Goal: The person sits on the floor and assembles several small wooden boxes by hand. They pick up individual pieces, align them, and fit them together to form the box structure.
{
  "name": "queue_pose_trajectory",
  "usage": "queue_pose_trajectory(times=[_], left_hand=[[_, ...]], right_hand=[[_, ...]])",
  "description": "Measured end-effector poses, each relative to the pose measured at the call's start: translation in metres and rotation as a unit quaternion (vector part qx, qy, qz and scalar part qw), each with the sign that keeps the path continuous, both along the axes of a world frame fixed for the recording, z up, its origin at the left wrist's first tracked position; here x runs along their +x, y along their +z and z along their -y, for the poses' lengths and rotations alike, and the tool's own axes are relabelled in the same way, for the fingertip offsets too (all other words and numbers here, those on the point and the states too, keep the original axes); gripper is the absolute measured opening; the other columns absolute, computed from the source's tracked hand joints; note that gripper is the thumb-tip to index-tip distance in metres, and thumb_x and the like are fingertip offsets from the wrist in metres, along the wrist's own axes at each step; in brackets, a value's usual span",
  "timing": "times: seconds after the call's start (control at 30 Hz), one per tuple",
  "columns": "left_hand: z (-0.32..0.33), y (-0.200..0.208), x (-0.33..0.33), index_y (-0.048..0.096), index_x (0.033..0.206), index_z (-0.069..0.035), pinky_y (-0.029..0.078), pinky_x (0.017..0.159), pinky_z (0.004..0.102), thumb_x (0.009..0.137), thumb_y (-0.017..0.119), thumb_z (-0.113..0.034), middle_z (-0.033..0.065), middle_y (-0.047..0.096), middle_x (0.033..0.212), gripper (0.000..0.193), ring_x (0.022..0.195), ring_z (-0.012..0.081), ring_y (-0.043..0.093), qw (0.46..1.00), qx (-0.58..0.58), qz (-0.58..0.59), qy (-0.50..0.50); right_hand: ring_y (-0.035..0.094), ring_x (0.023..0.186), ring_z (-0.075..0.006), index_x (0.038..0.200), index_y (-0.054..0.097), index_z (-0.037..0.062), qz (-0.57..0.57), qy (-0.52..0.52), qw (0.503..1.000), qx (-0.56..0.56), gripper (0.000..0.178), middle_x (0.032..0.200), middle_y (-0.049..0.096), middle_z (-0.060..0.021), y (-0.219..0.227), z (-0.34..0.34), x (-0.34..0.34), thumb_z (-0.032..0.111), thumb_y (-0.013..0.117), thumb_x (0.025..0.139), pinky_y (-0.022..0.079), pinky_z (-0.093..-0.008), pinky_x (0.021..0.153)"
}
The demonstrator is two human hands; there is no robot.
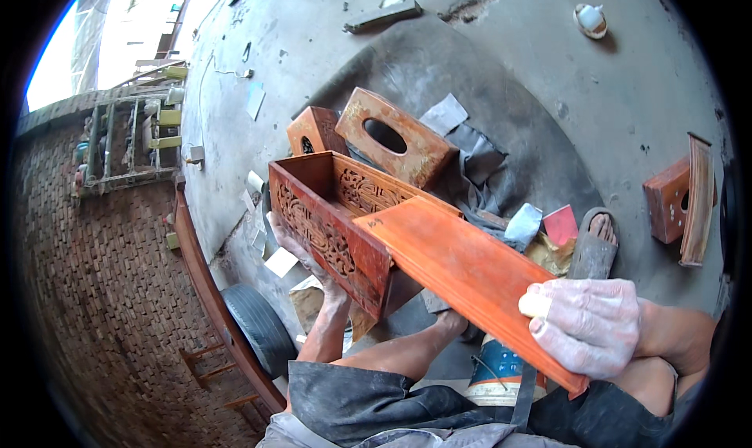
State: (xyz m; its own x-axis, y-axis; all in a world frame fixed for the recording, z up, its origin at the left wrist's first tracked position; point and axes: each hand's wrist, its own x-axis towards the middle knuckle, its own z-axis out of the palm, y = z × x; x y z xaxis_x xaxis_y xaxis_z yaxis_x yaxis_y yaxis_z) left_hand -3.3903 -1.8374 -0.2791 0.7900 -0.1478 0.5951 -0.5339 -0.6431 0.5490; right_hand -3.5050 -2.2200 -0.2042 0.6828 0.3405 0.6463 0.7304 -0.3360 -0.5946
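Fingers of right hand [589,328] clamped on one panel [458,256], of left hand [299,251] clasping one carved box [319,227]; three more boxes [423,150]

Wooden box [311,226] and flat panel [462,261].
The red-brown box was open-topped, its long walls carved with scrollwork; the smooth orange panel overlapped the box's near end, its remaining length extending beyond the box toward the right.

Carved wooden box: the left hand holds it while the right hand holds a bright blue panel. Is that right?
The colour is wrong: the head view shows an orange panel in the right hand. The left hand does hold the carved wooden box.
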Motion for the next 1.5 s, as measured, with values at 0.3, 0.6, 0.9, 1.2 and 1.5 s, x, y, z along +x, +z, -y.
queue_pose_trajectory(times=[0.3, 0.6, 0.9, 1.2, 1.5], left_hand=[[-0.025, 0.012, 0.009, 0.028, 0.155, -0.005, 0.032, 0.119, 0.0454, 0.104, 0.049, -0.033, 0.0156, 0.041, 0.15, 0.061, 0.141, 0.0303, 0.038, 0.834, -0.486, -0.261, 0.024], [-0.066, -0.021, 0.029, 0.036, 0.151, 0.0, 0.031, 0.118, 0.0579, 0.088, 0.055, -0.075, 0.0216, 0.043, 0.153, 0.1, 0.142, 0.0399, 0.04, 0.621, -0.548, -0.56, 0.028], [-0.106, -0.016, 0.034, 0.042, 0.149, -0.001, 0.036, 0.116, 0.0445, 0.094, 0.056, -0.062, 0.0159, 0.05, 0.148, 0.083, 0.135, 0.0294, 0.049, 0.534, -0.441, -0.721, -0.016], [-0.074, -0.015, 0.002, 0.052, 0.131, 0.001, 0.041, 0.107, 0.0384, 0.08, 0.057, -0.012, 0.0091, 0.06, 0.127, 0.053, 0.118, 0.0238, 0.057, 0.703, -0.342, -0.623, 0.011], [-0.039, -0.008, -0.016, 0.043, 0.146, -0.001, 0.042, 0.11, 0.0388, 0.086, 0.057, -0.018, 0.0123, 0.056, 0.136, 0.063, 0.126, 0.0237, 0.055, 0.692, -0.366, -0.621, -0.042]], right_hand=[[0.075, 0.09, -0.0281, 0.097, 0.063, 0.0024, 0.067, 0.025, 0.994, -0.081, 0.018, 0.093, 0.074, -0.016, 0.007, 0.009, -0.002, 0.013, 0.07, 0.084, 0.062, -0.0377, 0.082], [0.076, 0.087, -0.0286, 0.095, 0.06, 0.0028, 0.073, 0.105, 0.985, -0.118, 0.016, 0.092, 0.074, -0.0164, -0.013, 0.015, -0.007, 0.013, 0.067, 0.084, 0.062, -0.0387, 0.081], [0.071, 0.106, -0.0217, 0.098, 0.064, 0.0154, 0.055, 0.166, 0.968, -0.177, 0.01, 0.108, 0.074, -0.0043, -0.034, 0.038, -0.009, 0.015, 0.065, 0.088, 0.052, -0.0367, 0.101], [0.035, 0.146, -0.0357, 0.157, 0.026, 0.0025, -0.461, -0.194, 0.865, 0.036, 0.065, 0.16, 0.032, -0.0184, -0.089, 0.093, -0.042, 0.025, 0.051, 0.102, 0.032, -0.0544, 0.118], [0.056, 0.124, -0.0179, 0.138, 0.049, 0.0046, -0.647, -0.209, 0.605, 0.415, 0.049, 0.134, 0.057, -0.0087, -0.088, 0.072, -0.023, 0.038, 0.056, 0.103, 0.047, -0.0354, 0.103]])
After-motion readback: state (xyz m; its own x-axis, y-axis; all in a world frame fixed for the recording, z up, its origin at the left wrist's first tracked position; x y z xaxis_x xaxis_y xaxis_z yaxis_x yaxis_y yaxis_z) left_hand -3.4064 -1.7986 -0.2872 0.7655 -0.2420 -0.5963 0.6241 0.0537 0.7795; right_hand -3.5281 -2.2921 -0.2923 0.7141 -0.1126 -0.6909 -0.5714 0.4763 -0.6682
